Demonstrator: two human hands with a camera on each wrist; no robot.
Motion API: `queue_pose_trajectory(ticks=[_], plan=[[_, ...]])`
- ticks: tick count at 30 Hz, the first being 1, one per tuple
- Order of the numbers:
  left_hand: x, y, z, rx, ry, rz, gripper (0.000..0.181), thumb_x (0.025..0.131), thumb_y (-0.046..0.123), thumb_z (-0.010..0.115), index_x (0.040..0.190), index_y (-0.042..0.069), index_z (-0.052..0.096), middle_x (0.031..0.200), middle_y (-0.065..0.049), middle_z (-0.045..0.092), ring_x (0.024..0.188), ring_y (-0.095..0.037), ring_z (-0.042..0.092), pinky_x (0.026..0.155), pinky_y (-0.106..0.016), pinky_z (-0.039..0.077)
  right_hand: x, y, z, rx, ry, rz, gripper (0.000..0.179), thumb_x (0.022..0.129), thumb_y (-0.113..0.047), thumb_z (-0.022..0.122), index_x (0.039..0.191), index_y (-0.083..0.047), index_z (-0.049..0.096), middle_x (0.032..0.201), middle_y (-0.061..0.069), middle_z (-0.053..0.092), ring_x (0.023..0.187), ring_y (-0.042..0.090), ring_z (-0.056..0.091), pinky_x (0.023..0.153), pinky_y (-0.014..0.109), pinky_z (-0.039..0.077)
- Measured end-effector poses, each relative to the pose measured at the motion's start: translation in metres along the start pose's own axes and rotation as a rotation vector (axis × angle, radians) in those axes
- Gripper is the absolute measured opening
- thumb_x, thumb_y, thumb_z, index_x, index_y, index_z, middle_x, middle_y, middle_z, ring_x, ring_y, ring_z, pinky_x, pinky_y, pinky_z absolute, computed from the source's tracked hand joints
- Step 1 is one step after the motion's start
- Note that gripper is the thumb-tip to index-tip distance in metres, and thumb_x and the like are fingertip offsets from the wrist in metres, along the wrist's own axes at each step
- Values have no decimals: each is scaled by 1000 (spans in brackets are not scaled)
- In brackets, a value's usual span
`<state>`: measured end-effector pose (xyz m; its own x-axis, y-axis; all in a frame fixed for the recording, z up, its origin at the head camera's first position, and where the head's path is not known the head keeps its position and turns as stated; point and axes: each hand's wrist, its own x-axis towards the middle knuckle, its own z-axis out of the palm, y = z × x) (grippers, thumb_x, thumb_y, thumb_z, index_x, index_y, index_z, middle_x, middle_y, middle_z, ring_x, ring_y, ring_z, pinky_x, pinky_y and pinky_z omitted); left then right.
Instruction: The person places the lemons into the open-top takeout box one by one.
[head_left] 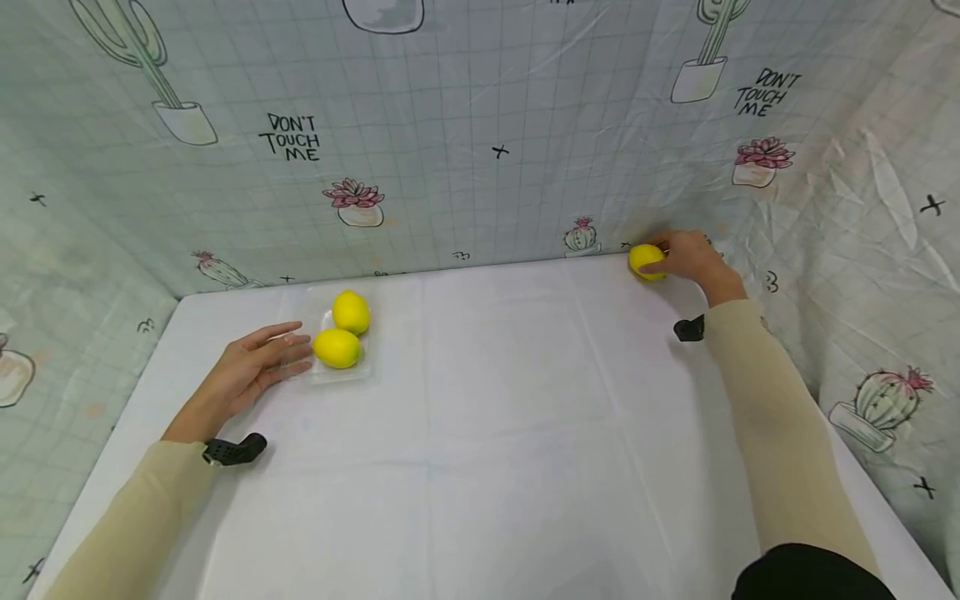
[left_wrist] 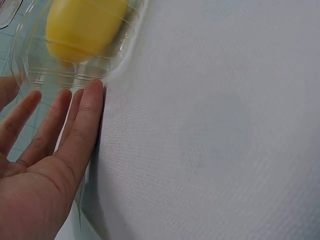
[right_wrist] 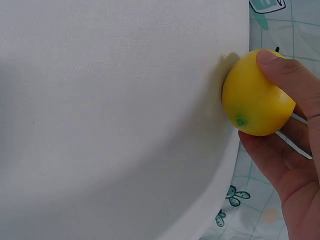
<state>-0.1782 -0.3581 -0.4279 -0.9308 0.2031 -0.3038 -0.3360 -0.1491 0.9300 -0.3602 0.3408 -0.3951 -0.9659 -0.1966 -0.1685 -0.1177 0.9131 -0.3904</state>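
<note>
Near the back right edge of the table, my right hand [head_left: 686, 254] holds a yellow lemon [head_left: 647, 262] between thumb and fingers. In the right wrist view that lemon [right_wrist: 257, 95] shows a green stem spot, and the thumb lies across its top. On the left, a clear plastic tray [head_left: 341, 375] bears two more lemons, one at the back [head_left: 351, 312] and one in front [head_left: 337, 348]. My left hand [head_left: 251, 371] is beside the tray with fingers extended. In the left wrist view, its fingertips [left_wrist: 92, 90] are right at the tray's rim [left_wrist: 112, 70].
A white cloth covers the table [head_left: 510, 417]. Behind it and along both sides hangs a printed curtain [head_left: 450, 125] with cactus drawings, meeting the table's back edge close to the right hand. Each wrist wears a black device, such as the left one [head_left: 236, 450].
</note>
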Motion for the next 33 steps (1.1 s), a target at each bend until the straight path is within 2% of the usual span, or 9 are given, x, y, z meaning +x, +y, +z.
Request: queue_pose_trajectory(ticks=[6,14,21,29,33], plan=[[0,0,2,-16,0,23,65,106,13,56,160,2,23,127,0,67,118,-18,67,100,-39,55,-7,-1,3,-30,58,-69,61,92,-29,77,137,7,55,129,32,59,112,44,54,100,60,46],[-2,-2,3,3,17,24,65,105,14,58,160,3,25,126,1,68,117,-17,68,98,-38,56,-14,-10,11,4,66,-98,61,89,-27,80,136,4,57,124,29,61,106,40,56,96,57,49],[-2,-3,2,12,39,21,65,104,15,59,160,4,28,124,3,68,115,-15,69,97,-37,57,-18,-21,14,7,69,-148,57,88,-25,81,135,0,59,124,26,63,106,38,56,96,55,50],[-1,-2,2,21,45,22,66,104,16,60,160,4,27,124,3,68,114,-14,69,97,-37,57,-22,-38,18,-1,92,-216,61,85,-27,83,135,0,60,123,25,66,107,38,61,96,54,53],[0,-2,2,8,41,30,67,104,14,59,160,3,25,123,3,69,114,-15,69,97,-37,57,-24,-48,20,33,102,-240,59,83,-26,85,133,-2,63,123,23,67,107,36,62,95,53,54]])
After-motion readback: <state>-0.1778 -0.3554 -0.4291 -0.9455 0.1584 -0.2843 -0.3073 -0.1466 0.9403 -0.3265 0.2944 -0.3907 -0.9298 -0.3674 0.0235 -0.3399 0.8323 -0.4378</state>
